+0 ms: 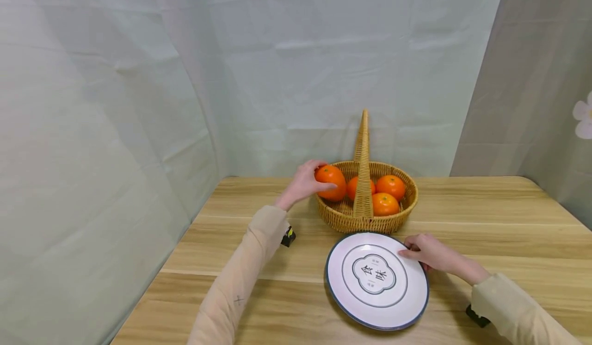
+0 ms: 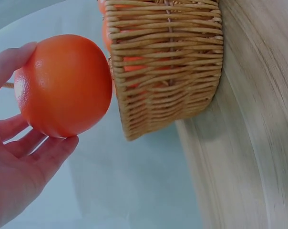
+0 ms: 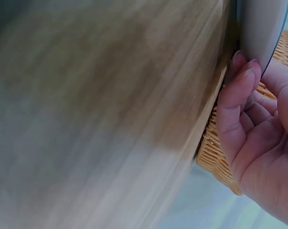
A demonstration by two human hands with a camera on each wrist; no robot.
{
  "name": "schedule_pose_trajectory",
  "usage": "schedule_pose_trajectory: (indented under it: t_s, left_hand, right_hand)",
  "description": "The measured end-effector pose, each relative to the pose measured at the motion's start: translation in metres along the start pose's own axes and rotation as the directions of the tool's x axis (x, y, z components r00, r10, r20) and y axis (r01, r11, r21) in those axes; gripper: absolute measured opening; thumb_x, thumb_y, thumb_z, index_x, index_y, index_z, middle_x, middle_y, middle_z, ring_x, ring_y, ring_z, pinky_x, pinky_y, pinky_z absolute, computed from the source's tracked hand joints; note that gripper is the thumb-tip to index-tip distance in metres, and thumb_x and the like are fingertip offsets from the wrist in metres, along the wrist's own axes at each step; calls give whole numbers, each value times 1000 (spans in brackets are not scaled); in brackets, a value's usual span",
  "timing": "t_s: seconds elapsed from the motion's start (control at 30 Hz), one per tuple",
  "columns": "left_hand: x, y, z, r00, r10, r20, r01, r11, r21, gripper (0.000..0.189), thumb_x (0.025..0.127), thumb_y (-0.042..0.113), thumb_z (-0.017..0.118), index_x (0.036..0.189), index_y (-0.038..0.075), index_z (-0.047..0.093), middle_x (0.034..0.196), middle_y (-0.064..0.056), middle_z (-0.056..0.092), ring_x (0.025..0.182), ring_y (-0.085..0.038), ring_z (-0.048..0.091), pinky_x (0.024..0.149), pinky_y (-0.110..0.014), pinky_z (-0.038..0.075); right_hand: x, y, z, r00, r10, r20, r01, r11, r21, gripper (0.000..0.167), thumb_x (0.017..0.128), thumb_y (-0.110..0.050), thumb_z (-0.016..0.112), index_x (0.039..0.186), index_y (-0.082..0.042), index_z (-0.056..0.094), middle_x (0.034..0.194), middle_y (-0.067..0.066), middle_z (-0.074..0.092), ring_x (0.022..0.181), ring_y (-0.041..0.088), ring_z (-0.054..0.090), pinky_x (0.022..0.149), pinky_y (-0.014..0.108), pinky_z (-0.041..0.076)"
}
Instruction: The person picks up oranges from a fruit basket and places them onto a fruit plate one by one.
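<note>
My left hand grips an orange mandarin at the left rim of the wicker basket. In the left wrist view, thumb and fingers curve around this mandarin, which is above the level of the basket's rim. Three more mandarins lie inside the basket, partly behind its tall handle. My right hand pinches the right edge of a white plate with a dark blue rim, thumb on top. Seen from the right wrist, curled fingers sit under the plate's edge.
The plate is just in front of the basket on a wooden table. A pale cloth hangs behind the table and along its left side. Dark wrist devices show beneath both sleeves.
</note>
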State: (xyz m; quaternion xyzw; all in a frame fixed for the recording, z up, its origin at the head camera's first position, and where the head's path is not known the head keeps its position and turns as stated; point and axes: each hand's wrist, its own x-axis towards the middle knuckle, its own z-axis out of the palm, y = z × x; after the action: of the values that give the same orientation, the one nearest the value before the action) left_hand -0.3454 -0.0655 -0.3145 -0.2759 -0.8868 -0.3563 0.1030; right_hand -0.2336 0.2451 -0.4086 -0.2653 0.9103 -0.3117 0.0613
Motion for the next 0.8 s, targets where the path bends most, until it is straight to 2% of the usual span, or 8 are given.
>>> schedule_pose_trajectory:
  t_s: [0.5, 0.8]
  left_hand:
    - [-10, -7, -14, 999, -3, -33, 4, 1000, 6, 55, 72, 29, 75, 116, 3, 55, 110, -10, 53, 96, -23, 48, 75, -33, 44]
    - [-21, -8, -23, 999, 18, -42, -19, 1000, -22, 52, 72, 27, 76, 115, 3, 56, 112, -9, 53, 95, -21, 49, 75, -33, 44]
  right_hand:
    - [0, -2, -1, 1000, 7, 6, -7, 1000, -8, 13, 88, -17, 60, 81, -6, 57, 54, -6, 45, 36, 7, 41, 33, 24, 38]
    - [0, -1, -1, 1000, 2, 0, -2, 1000, -13, 13, 88, -18, 60, 82, -6, 57, 54, -7, 45, 36, 7, 41, 33, 25, 38]
